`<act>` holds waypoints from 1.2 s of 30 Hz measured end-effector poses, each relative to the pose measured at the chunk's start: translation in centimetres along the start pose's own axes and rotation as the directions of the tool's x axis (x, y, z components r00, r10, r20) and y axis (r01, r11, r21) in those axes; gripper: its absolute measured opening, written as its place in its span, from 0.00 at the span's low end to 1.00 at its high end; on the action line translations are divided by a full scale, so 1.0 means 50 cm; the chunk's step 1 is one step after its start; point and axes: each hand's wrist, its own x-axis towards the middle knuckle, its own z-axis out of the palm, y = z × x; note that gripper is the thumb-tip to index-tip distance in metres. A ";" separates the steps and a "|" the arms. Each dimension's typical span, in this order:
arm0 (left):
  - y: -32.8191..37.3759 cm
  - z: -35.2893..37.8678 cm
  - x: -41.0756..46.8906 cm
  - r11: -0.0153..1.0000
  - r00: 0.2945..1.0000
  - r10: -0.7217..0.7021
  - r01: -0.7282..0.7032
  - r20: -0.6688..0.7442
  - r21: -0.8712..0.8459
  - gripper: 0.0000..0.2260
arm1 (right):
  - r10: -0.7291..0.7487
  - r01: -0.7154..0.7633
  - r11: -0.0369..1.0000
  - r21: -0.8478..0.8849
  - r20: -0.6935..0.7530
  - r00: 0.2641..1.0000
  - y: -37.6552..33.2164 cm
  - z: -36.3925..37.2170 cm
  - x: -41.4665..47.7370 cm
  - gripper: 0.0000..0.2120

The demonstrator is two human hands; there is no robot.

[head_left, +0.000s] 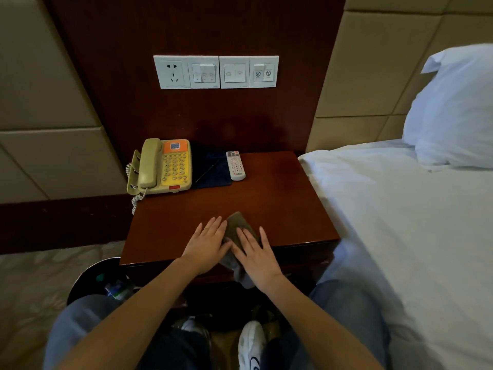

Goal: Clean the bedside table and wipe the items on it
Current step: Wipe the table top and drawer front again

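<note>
A grey-brown cloth (238, 226) lies at the front edge of the dark red wooden bedside table (282, 198), one end hanging over the edge. My left hand (206, 245) lies flat on the cloth's left side, and my right hand (257, 253) lies flat on its right side, fingers spread. At the table's back left stands a beige telephone (162, 166) with yellow keypad and coiled cord. To its right lies a dark blue folder (212, 166) with a pen on it, then a white remote control (235, 165).
A bed with a white sheet (400, 222) and pillow (453, 108) borders the table on the right. A black waste bin (90, 279) with bottles stands at the lower left. A socket and switch panel (216, 72) sits on the wall above the table.
</note>
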 end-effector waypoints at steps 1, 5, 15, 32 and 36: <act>-0.003 -0.002 -0.001 1.000 1.000 -0.007 0.007 0.002 -0.008 0.28 | -0.017 0.018 1.000 -0.013 0.015 1.000 0.009 0.001 0.004 0.36; -0.008 -0.010 -0.003 1.000 1.000 -0.014 0.014 -0.003 -0.028 0.28 | -0.010 0.010 1.000 0.013 0.007 1.000 0.060 0.005 0.010 0.41; -0.009 -0.006 0.009 0.996 0.996 -0.086 0.086 -0.023 -0.017 0.27 | 0.243 -0.246 0.969 0.028 0.081 0.967 0.305 0.056 -0.102 0.46; -0.008 -0.025 0.003 0.985 0.999 0.031 -0.027 -0.021 0.172 0.26 | 0.033 -0.040 0.993 0.108 0.070 0.997 -0.006 -0.017 0.051 0.43; -0.042 -0.032 -0.016 0.980 0.999 -0.040 0.041 -0.009 0.196 0.26 | -0.111 0.110 0.993 0.035 0.036 0.993 0.035 -0.011 0.051 0.38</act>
